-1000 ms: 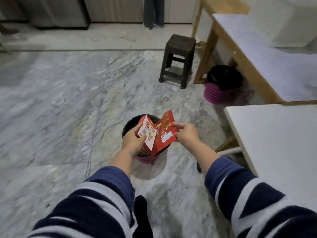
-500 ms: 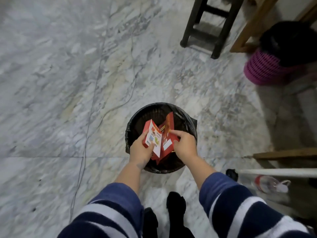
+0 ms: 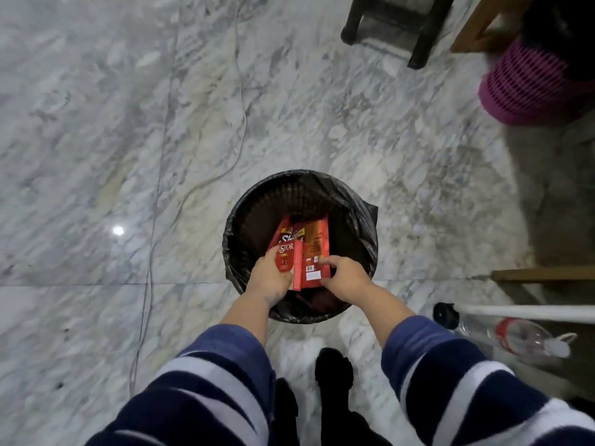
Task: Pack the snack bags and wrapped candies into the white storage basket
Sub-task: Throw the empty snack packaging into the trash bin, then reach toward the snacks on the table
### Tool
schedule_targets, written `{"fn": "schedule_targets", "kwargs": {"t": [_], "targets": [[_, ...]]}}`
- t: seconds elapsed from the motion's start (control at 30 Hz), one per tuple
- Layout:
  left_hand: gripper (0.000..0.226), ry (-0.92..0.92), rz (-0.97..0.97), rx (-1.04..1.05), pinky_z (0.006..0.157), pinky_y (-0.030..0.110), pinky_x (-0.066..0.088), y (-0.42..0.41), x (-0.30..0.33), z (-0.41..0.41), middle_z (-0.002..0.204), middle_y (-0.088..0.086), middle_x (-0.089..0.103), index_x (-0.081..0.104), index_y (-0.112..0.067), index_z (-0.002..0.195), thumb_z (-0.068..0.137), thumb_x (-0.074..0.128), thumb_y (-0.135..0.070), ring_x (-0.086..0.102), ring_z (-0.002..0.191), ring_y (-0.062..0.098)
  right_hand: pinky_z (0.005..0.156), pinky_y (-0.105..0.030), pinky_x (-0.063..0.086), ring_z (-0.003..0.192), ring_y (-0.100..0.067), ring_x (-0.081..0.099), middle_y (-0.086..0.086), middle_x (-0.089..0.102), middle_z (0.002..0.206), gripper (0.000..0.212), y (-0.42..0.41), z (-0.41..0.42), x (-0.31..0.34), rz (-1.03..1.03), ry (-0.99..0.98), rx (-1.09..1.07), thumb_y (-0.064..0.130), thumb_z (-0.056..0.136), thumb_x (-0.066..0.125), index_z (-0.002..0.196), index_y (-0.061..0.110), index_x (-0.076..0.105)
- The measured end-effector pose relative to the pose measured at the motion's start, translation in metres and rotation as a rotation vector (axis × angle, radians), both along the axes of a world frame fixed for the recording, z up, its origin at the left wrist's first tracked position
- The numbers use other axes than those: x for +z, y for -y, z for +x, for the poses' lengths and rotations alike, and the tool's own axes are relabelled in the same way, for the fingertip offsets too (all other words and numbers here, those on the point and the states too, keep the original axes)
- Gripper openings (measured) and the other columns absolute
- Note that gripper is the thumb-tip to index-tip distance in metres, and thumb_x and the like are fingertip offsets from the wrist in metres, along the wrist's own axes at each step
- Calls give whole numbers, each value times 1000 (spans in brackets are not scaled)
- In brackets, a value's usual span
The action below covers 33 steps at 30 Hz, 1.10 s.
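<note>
I look straight down at a round bin (image 3: 360, 239) lined with a black bag, standing on the marble floor. Over its opening both hands hold flattened red snack packaging. My left hand (image 3: 269, 278) grips a red carton (image 3: 288, 252) with white lettering. My right hand (image 3: 344, 278) pinches a red and orange flattened pack (image 3: 315, 249) at its lower edge. The two pieces overlap and hang just inside the bin's rim. No white storage basket is in view.
A dark stool (image 3: 396, 24) stands at the top. A pink mesh bin (image 3: 528, 85) with a black liner sits at the upper right by a wooden table leg (image 3: 473, 24). A plastic bottle (image 3: 515, 336) lies under the white table edge (image 3: 528, 313). A thin cable (image 3: 199, 185) crosses the floor.
My view has tilted further down and closer to the bin. Both hands have lowered the red packaging into the bin's opening and turned it flatter.
</note>
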<state>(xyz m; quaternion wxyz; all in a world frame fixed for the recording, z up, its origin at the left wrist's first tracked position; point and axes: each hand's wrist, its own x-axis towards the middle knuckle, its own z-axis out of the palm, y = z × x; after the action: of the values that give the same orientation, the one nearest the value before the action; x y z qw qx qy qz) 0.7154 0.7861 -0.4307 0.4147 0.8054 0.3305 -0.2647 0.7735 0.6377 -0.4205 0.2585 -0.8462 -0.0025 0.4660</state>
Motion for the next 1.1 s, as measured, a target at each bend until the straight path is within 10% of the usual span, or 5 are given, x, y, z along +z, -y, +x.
{"fn": "schedule_targets", "kwargs": {"t": [0.57,1.1], "targets": [[45,246,63,-753,98,31,42,122,385,51,138,10,52,43,-16,139,95,50,-20,54,122,24,100,-27,40,124,-22,53,-6,52,140,45,145,-28,393,-123,321,-220,27,95,54,140,23,47],[40,475,-25,-1485,98,27,41,426,502,-97,129,5,59,50,-18,133,93,53,-22,55,118,21,106,-30,36,130,-25,47,-4,43,147,47,391,-313,509,-348,407,-888,25,96,47,142,18,44]]}}
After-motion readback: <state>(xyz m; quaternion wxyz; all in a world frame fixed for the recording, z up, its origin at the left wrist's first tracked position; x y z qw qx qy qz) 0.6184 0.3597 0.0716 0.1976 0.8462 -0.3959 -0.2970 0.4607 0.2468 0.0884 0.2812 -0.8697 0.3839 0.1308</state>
